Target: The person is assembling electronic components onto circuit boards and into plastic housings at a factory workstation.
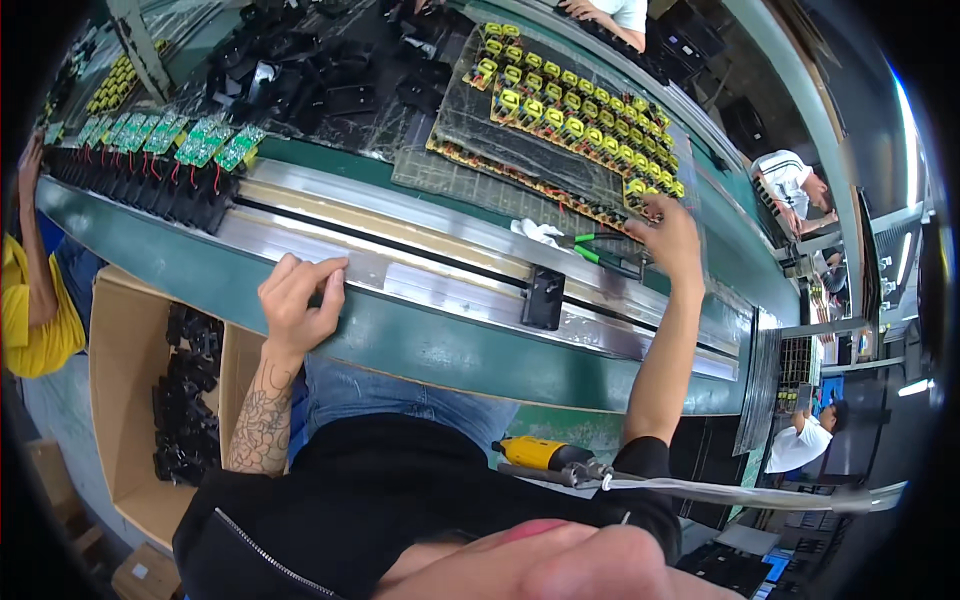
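My left hand hovers at the near edge of a long metal rail. Its index finger points out along the rail, the thumb is apart, the other fingers are curled, and it holds nothing. My right hand reaches to the near right corner of a block of circuit boards with yellow transformers. Thumb and fingers are apart beside the last boards; no grip on one shows. A black plastic housing stands in the rail between my hands. Green-handled cutters lie behind it, below my right hand.
Black housings with green boards line the rail's left end. Black plastic parts are heaped behind. A cardboard box of black parts stands at lower left. A yellow power screwdriver hangs near my right elbow. Other people work around.
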`<state>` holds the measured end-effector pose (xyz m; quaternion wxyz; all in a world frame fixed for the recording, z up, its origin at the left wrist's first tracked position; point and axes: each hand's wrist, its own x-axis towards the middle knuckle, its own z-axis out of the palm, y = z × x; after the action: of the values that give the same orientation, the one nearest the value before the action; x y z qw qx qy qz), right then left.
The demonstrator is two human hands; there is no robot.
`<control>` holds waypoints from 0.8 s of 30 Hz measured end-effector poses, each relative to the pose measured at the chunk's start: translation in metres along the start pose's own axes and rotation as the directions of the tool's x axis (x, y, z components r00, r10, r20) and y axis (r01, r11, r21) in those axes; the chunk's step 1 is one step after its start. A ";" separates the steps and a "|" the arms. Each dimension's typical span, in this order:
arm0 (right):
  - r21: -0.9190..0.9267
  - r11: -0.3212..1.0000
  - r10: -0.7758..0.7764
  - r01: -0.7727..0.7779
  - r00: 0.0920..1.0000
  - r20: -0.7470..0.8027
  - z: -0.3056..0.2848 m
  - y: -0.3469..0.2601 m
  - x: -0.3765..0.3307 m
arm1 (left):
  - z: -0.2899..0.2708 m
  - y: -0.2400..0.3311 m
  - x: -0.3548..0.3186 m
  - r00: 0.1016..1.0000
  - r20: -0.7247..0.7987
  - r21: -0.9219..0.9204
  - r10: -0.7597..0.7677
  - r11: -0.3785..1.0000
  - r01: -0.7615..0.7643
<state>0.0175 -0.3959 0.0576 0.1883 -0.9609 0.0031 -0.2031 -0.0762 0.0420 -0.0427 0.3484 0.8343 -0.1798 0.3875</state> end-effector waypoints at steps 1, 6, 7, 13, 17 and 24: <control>-0.136 0.990 -0.019 0.025 0.999 0.047 0.009 0.007 0.003 | 0.000 -0.002 -0.002 1.000 -0.005 0.001 -0.013 1.000 0.013; -0.221 0.975 0.032 -0.009 0.994 0.103 0.016 0.041 0.013 | 0.001 0.000 0.001 0.999 -0.021 0.006 -0.025 1.000 0.025; -0.209 0.977 0.066 -0.043 0.992 0.106 0.018 0.048 0.013 | 0.000 0.002 0.000 1.000 -0.016 -0.002 -0.021 1.000 0.021; 0.540 0.828 0.202 -0.150 0.979 -0.038 0.018 0.010 0.009 | 0.004 0.023 0.006 0.985 -0.045 -0.146 -0.167 0.976 0.159; 0.973 0.208 0.079 -0.103 0.993 0.089 0.036 -0.009 -0.005 | 0.030 0.085 0.042 0.931 0.173 -0.552 -0.321 0.751 0.361; 0.981 -0.012 -0.243 -0.194 0.952 0.185 0.039 -0.029 -0.016 | 0.129 0.100 0.096 0.621 0.765 -0.639 -0.174 -0.075 0.766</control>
<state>0.0160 -0.3536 0.0285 0.8094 -0.5563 -0.1883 0.0026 -0.0055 -0.1231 0.0167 0.8522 0.4688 -0.1350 -0.1892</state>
